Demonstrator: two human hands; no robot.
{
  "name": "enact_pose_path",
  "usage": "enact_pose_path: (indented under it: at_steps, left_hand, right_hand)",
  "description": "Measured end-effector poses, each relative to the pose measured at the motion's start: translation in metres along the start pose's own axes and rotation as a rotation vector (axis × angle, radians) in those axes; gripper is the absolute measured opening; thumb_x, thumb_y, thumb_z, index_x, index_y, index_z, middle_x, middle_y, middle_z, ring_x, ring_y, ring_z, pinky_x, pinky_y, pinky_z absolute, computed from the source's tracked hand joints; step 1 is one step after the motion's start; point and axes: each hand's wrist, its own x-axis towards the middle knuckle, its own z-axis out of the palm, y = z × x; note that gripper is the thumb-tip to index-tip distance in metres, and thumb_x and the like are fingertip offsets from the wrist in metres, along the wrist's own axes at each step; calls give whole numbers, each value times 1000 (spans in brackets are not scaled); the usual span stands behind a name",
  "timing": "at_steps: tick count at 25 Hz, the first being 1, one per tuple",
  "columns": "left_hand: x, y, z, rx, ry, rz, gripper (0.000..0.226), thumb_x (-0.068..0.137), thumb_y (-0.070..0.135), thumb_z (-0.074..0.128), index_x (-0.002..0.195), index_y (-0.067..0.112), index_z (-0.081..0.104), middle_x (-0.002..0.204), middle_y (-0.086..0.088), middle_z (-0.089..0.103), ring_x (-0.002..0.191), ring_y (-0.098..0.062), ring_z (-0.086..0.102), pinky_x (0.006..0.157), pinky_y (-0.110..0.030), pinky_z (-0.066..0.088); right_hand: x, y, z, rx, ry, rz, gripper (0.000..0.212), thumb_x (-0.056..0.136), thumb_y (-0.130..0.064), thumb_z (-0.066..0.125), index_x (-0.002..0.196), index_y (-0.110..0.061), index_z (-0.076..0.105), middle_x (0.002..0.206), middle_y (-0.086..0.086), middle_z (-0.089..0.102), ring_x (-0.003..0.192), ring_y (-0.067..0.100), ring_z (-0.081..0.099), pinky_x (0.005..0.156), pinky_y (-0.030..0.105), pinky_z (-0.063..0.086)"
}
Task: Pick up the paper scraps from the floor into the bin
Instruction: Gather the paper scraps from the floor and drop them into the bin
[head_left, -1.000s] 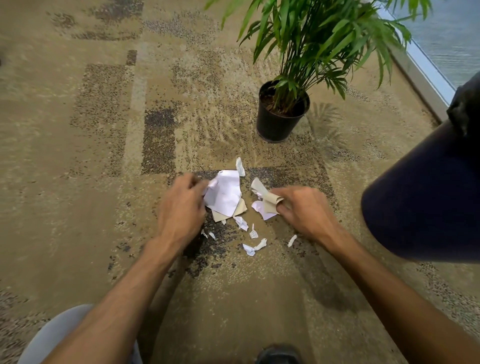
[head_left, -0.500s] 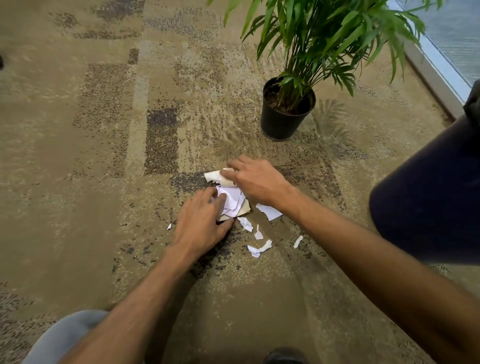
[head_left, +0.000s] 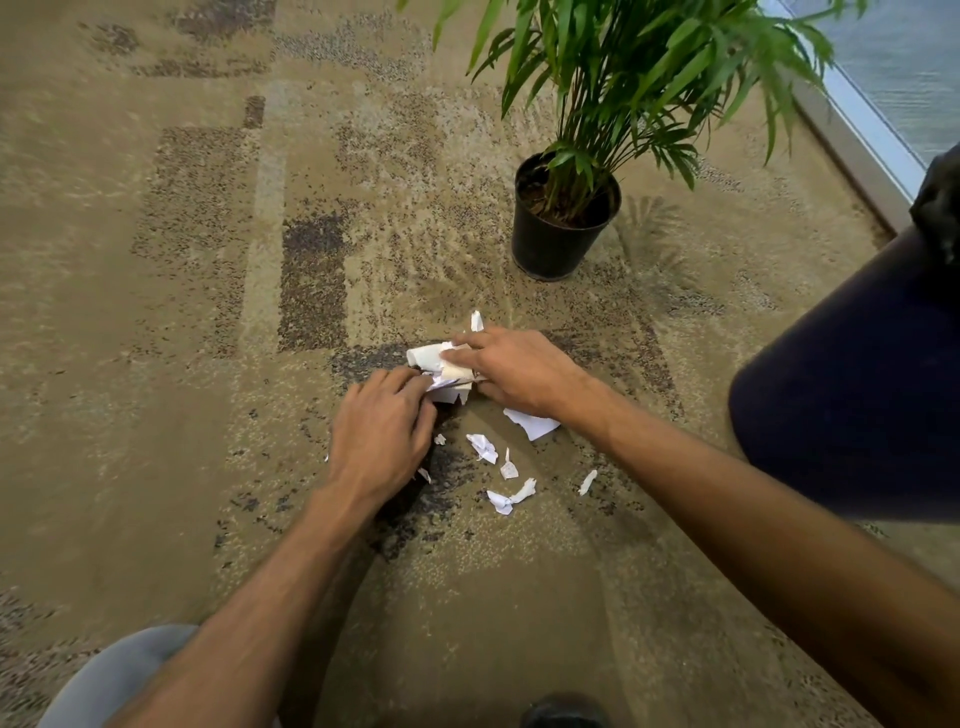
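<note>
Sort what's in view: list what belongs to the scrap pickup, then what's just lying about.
Belongs to the job:
- bunched paper between left hand and right hand
- loose scraps on carpet
- dark bin

Just there:
- potted plant
- carpet

No readable text, labels, brands, numbers or signs appear anywhere. One small white paper scrap on the carpet carries faint marks, too small and blurred to make out as words.
</note>
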Motion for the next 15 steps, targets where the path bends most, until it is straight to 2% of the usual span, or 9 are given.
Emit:
enact_pose_path:
  at_steps: [3, 5, 9, 12, 15]
  left_hand:
    - [2, -5, -3, -52, 65, -6, 24, 95, 19, 49, 112, 11, 64, 102, -5, 66, 83, -15, 56, 76, -34, 46]
    - [3, -7, -7, -96, 120, -17, 24, 94, 18, 46, 107, 8, 64, 93, -7, 65, 77, -12, 49, 71, -33, 46]
    - [6, -14, -14, -111, 192, -76, 20, 93, 10, 50, 104, 1, 64, 89, -10, 65, 74, -10, 43, 64, -30, 43]
    - [9, -18, -13, -153, 183, -126, 26, 95, 11, 48, 115, 0, 60, 95, -11, 64, 77, -12, 48, 68, -35, 50]
    - [16, -12, -4, -149, 167, -100, 30, 95, 12, 50, 122, 1, 58, 106, -14, 65, 85, -19, 57, 73, -41, 55]
  right_hand:
    - [-8, 8, 1, 77, 73, 24, 44, 94, -9, 50, 136, -23, 55, 133, 0, 60, 105, 18, 64, 82, 35, 56]
    - [-15, 16, -5, 180, 95, 101, 41, 95, -11, 48, 132, -24, 58, 118, 1, 69, 95, 16, 66, 80, 35, 56]
    - [-22, 32, -31, 325, 119, 288, 35, 98, -22, 51, 132, -30, 57, 100, -4, 69, 77, 12, 63, 69, 29, 56]
    - [-16, 47, -40, 268, 138, 336, 35, 99, -30, 48, 133, -33, 55, 94, -4, 66, 75, 14, 63, 68, 30, 57]
    - [-6, 48, -27, -45, 123, 294, 34, 100, -25, 49, 133, -29, 54, 99, 1, 63, 85, 17, 58, 73, 32, 52]
